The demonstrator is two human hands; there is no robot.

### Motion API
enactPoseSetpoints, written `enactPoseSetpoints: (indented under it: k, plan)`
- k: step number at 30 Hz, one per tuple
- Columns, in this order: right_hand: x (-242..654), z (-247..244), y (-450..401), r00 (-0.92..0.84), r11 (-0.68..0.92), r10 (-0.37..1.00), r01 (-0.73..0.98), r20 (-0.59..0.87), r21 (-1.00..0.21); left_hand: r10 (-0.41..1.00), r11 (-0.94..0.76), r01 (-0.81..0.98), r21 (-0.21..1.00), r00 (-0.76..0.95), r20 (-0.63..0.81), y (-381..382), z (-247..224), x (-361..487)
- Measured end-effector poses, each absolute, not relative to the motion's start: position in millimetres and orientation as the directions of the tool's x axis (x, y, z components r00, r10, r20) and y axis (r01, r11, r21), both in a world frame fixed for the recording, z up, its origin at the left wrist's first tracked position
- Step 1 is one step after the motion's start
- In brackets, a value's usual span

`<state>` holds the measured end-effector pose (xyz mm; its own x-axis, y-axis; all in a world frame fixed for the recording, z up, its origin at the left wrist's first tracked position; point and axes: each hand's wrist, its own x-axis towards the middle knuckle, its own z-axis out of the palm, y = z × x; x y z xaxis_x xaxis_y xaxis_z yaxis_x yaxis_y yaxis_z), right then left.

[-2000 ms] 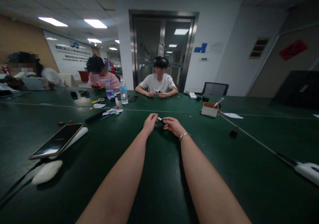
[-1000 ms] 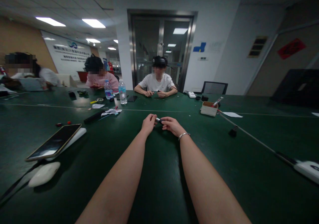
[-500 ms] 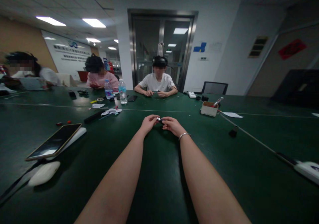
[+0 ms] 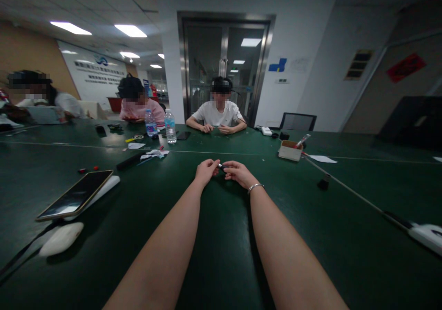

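Both arms reach out over the dark green table (image 4: 221,236). Between my fingertips is a small dark object with a shiny silver end (image 4: 221,166); it is too small to tell its kind. My left hand (image 4: 206,171) pinches the silver end on the left. The dark end is gripped by my right hand (image 4: 239,174), whose thumb and fingers are closed round it. A silver bracelet (image 4: 256,188) circles my right wrist. Part of the object is hidden behind the fingers.
To the left a phone (image 4: 78,194) leans on a white object, by a pale rounded item (image 4: 62,239). Water bottles (image 4: 170,127) stand further back. At the right are a small box (image 4: 290,151) and a cable (image 4: 345,186). Across the table sits a person (image 4: 218,114).
My left fingers have shifted slightly over the silver end, so less of it shows. The right hand and the things on the table look nearly unchanged.
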<state>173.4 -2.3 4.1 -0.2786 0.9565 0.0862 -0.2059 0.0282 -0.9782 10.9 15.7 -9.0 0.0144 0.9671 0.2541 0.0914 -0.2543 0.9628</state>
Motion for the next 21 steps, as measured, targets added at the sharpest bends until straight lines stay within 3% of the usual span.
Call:
enactPoseSetpoints:
  k: [8, 14, 21]
  plan:
    - [172.3, 4.4, -2.4, -0.281, 0.044, 0.955, -0.188, 0.097, -0.981, 0.957, -0.273, 0.190, 0.943, -0.044, 0.286, 10.3, -5.7, 13.0]
    - [171.5, 2.9, -0.2, -0.265, 0.044, 0.960, -0.180, 0.091, -0.983, 0.943, -0.330, 0.108, 0.938, -0.017, 0.333, 12.6, -5.9, 13.8]
    - [173.3, 4.0, -1.4, -0.246, 0.029, 0.966, -0.215, 0.083, -0.976, 0.959, -0.249, -0.116, 0.962, 0.111, 0.262, 11.3, -1.7, 10.7]
